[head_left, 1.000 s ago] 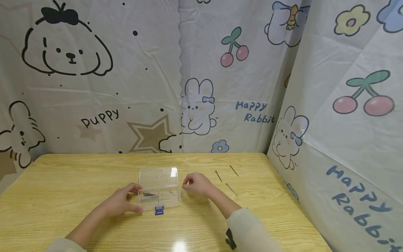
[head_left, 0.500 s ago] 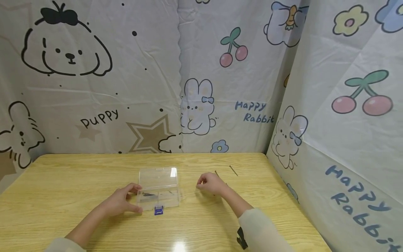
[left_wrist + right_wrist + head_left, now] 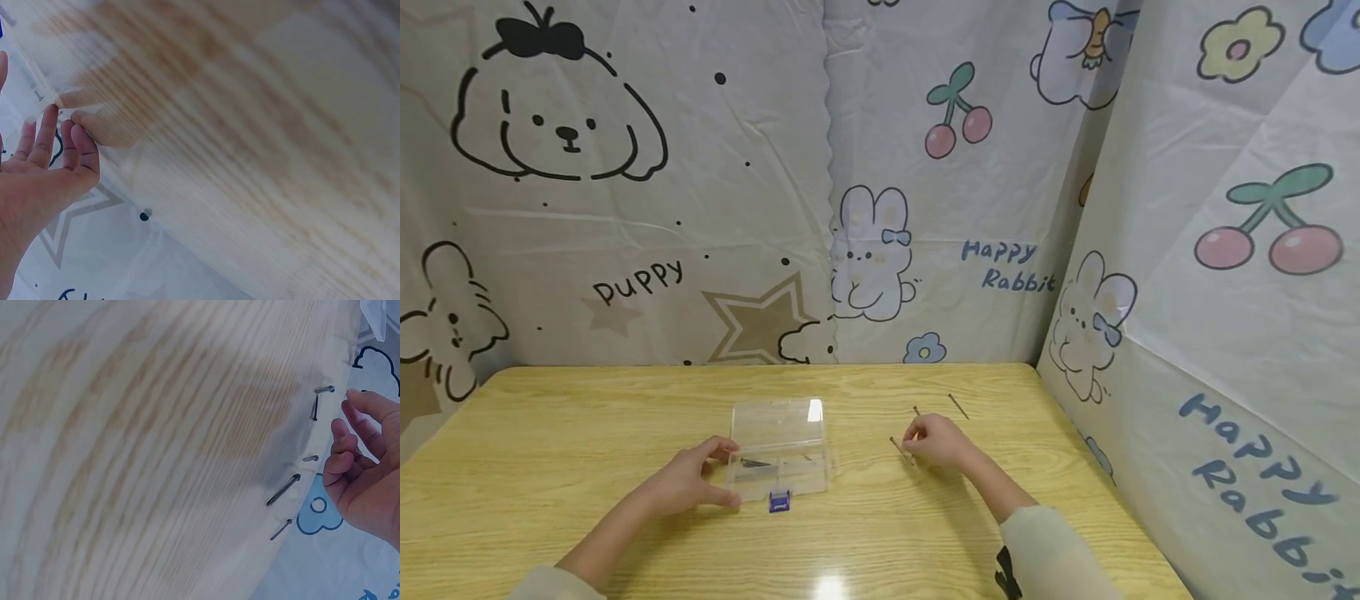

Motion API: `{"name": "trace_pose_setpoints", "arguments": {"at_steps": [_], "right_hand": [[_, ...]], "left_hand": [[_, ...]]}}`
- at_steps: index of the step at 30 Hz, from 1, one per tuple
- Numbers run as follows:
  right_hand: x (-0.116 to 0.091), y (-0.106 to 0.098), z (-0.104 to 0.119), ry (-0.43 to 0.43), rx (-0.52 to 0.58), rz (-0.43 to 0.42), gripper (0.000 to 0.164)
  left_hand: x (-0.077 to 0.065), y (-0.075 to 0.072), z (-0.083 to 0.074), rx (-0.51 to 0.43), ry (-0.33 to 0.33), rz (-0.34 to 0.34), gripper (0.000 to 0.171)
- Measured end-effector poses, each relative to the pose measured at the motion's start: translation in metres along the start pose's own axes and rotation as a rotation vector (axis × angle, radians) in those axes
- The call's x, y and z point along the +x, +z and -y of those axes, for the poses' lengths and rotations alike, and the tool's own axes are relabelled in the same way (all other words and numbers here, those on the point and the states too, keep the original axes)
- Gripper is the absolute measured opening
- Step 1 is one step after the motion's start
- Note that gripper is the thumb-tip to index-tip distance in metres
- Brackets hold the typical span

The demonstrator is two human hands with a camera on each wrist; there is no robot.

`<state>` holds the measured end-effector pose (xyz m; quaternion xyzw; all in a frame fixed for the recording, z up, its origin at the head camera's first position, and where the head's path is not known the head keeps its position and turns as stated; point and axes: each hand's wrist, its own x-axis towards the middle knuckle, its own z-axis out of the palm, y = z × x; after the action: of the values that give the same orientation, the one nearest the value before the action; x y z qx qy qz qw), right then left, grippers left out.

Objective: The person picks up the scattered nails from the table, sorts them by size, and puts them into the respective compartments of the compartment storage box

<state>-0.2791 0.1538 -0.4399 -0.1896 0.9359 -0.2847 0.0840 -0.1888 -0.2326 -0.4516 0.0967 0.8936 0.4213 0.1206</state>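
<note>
In the head view, a clear plastic box (image 3: pixel 801 479) with its lid up and a blue latch lies on the table. Dark nails (image 3: pixel 755 463) lie in its left part. My left hand (image 3: pixel 688 477) holds the box's left side between thumb and fingers. The right hand (image 3: pixel 934 440), fingers loosely curled, is over the table at a loose nail (image 3: pixel 899 448). Two further nails (image 3: pixel 958 406) lie behind it, one partly hidden by the hand. From the right wrist, several nails (image 3: pixel 284 490) show beside the fingertips, with nothing visible between the fingers.
The pale wooden table (image 3: pixel 602 408) meets a printed cloth (image 3: pixel 760 208) at the back. Another cloth side (image 3: pixel 1210 333) hangs along the right edge. A dark item (image 3: pixel 1007 575) sits at the right sleeve.
My right hand has moved right, away from the box and in among the loose nails, uncovering one nail and covering others. The left hand and box have stayed put.
</note>
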Motion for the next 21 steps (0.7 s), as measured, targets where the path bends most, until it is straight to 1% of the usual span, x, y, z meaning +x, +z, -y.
{"name": "trace_pose_setpoints", "arguments": {"at_steps": [5, 11, 21], "right_hand": [[-0.004, -0.002, -0.009, 0.012, -0.002, -0.018, 0.007], [-0.008, -0.001, -0.016, 0.021, 0.013, -0.020, 0.005], [-0.007, 0.003, -0.020, 0.012, -0.009, -0.060, 0.004]], "left_hand": [[0.000, 0.000, 0.000, -0.002, 0.005, -0.001, 0.078], [0.000, 0.000, 0.000, -0.004, 0.008, -0.001, 0.079], [0.000, 0.000, 0.000, -0.008, 0.006, 0.000, 0.079]]}}
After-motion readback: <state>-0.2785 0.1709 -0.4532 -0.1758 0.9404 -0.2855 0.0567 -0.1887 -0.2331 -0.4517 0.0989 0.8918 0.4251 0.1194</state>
